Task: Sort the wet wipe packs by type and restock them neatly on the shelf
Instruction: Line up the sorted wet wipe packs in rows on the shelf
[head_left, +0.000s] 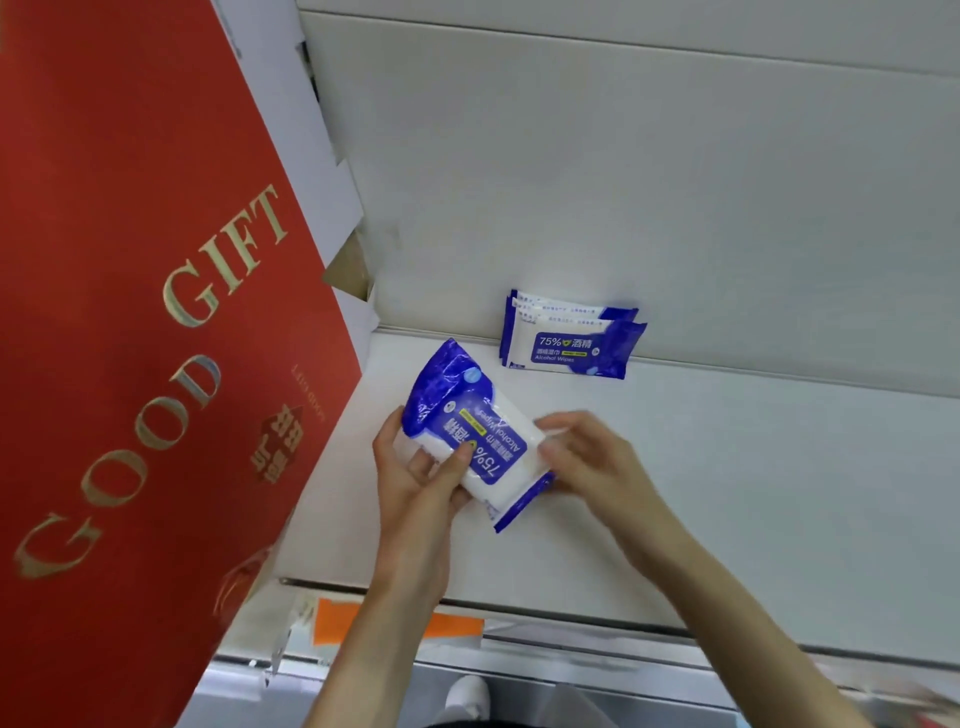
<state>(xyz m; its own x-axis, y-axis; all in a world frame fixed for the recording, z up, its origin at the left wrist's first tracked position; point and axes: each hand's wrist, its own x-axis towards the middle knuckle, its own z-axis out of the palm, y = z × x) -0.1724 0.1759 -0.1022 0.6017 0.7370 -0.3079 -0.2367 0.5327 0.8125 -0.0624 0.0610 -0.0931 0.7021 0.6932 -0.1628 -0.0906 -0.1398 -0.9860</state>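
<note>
Above the shelf (727, 467), your left hand (421, 478) is gripping the pack (467, 426) while your right hand (582, 457) pinches its near end; the stack (569, 338) is lying beyond, rightward.

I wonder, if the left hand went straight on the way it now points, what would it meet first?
Probably the back panel, passing between the red box and the stack. The left hand holds the pack ahead of it, so the pack would touch first; depth is unclear.
</note>
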